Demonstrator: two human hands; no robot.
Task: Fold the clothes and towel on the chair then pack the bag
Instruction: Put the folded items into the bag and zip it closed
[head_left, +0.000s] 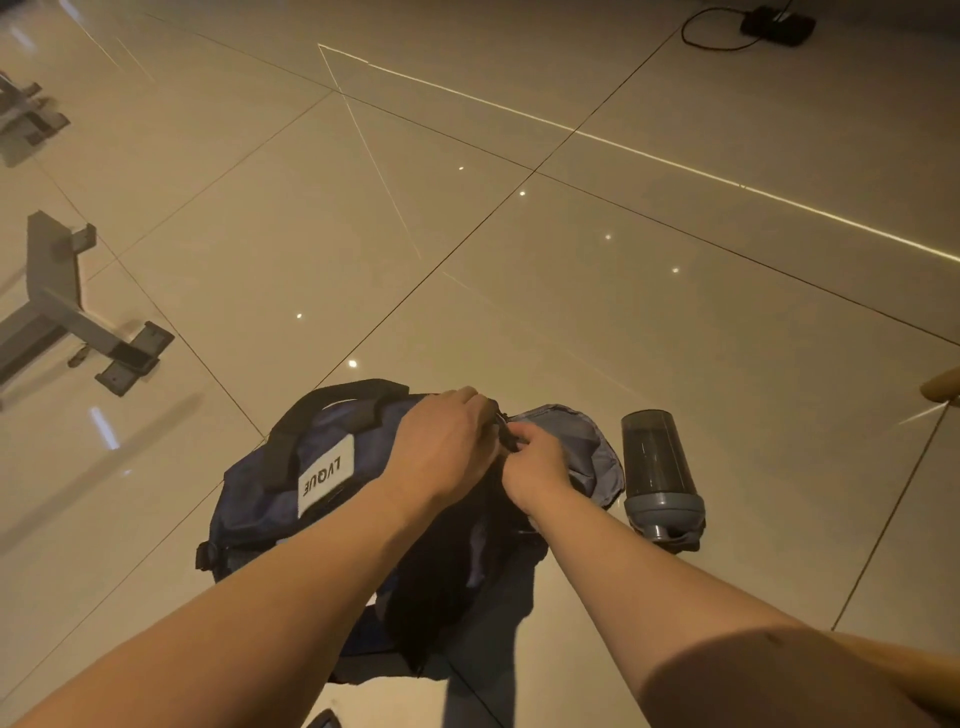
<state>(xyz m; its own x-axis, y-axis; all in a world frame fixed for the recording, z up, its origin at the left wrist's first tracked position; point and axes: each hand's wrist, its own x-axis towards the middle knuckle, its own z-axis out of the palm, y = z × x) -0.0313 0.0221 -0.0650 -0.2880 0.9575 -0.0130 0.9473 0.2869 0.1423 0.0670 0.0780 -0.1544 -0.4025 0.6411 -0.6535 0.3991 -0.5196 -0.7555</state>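
A dark blue bag (270, 499) with black handles and a white label lies on the tiled floor in front of me. Its far end gapes open and shows grey lining (582, 441). My left hand (441, 447) grips the bag's top edge beside the opening. My right hand (535, 457) pinches a small black zipper pull at the same spot, touching the left hand. Dark fabric fills the bag's inside below my wrists. No clothes, towel or chair are in view.
A grey shaker bottle (660, 473) stands upside down on the floor just right of the bag. Grey metal furniture feet (78, 322) stand at the left. A black device with a cable (776, 23) lies far away. A wooden leg tip (943, 387) shows at the right edge.
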